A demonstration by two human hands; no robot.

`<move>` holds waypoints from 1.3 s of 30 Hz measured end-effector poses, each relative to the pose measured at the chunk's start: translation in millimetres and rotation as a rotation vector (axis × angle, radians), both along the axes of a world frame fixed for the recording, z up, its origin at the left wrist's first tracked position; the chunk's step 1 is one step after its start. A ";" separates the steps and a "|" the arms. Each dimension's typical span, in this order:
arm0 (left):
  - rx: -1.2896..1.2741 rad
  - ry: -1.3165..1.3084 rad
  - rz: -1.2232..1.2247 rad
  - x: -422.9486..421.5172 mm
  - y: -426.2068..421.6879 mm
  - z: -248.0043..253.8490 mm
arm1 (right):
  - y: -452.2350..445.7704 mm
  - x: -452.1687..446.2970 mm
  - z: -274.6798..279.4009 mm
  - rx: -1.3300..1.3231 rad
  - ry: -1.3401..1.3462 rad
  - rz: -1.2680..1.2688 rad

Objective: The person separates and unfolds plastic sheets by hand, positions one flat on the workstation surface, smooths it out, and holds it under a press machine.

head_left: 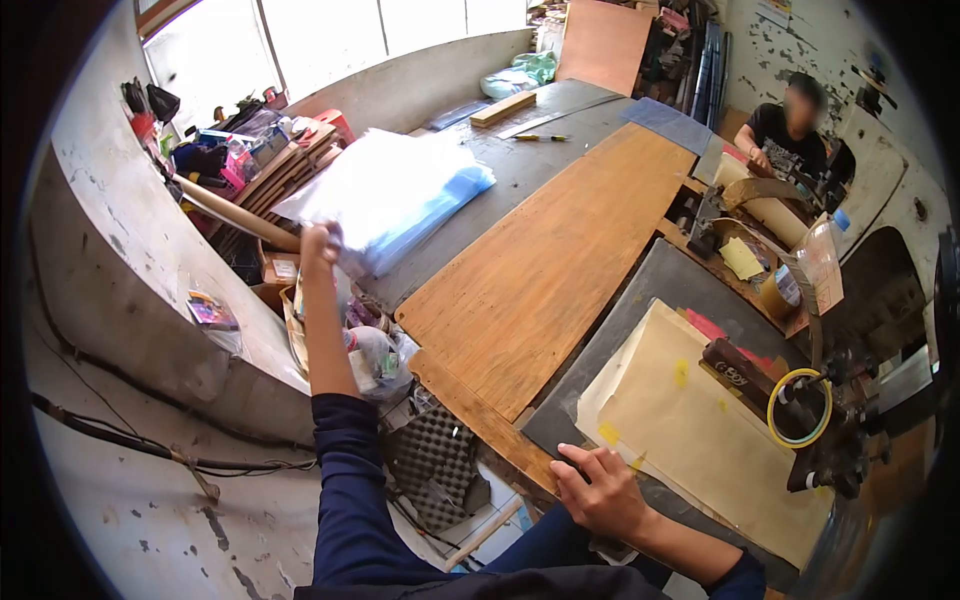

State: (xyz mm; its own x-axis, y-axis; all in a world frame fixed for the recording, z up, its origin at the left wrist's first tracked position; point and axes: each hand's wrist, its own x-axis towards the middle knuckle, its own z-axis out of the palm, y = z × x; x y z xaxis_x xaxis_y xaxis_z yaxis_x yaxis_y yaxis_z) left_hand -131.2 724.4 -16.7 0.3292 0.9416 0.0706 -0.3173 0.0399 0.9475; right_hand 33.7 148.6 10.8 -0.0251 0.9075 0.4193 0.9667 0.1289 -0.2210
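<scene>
My left hand (pixel 322 243) is stretched out at the near left corner of a stack of clear, bluish plastic sheets (pixel 400 195). Its fingers are curled and blurred, and what they hold, if anything, cannot be made out. On the right, my right hand (pixel 600 487) rests with spread fingers at the near edge of the dark board (pixel 555 425), beside a cream paper sheet (pixel 700 430) with yellow tape pieces. Between the two hands lies a long brown wooden board (pixel 550 270).
A machine with a yellow ring (pixel 800 408) stands at the right. Beyond it a person (pixel 795 130) sits working. A wooden block (pixel 503 108) and cutters (pixel 541 137) lie on the grey table (pixel 510 160). Cluttered boards (pixel 290 170) are piled at the left.
</scene>
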 end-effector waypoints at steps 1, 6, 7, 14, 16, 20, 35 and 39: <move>-0.100 -0.007 0.104 2.2 -9.7 -11.0 | 0.2 0.1 0.1 -0.003 0.005 0.009; -0.204 0.054 0.233 7.7 -18.9 -33.7 | 0.3 0.0 3.0 -0.021 0.011 -0.003; -0.185 0.069 0.235 8.8 -16.9 -32.5 | 0.2 -0.6 3.0 -0.021 0.016 -0.001; -0.057 0.208 0.241 20.7 -1.5 -27.5 | 0.4 -1.7 1.4 -0.040 0.039 -0.027; 0.004 0.302 0.274 22.9 3.0 -31.8 | 1.5 -1.9 1.3 -0.037 0.041 -0.028; 0.149 0.829 0.554 26.2 13.6 -32.9 | 1.8 -0.5 4.2 -0.023 0.029 -0.014; 0.485 0.241 0.587 -28.3 -223.9 -69.1 | 2.3 -2.3 -0.8 0.040 0.009 -0.020; 0.257 0.969 0.098 -29.2 -443.3 -187.4 | 2.0 -4.9 -8.3 0.097 -0.026 -0.025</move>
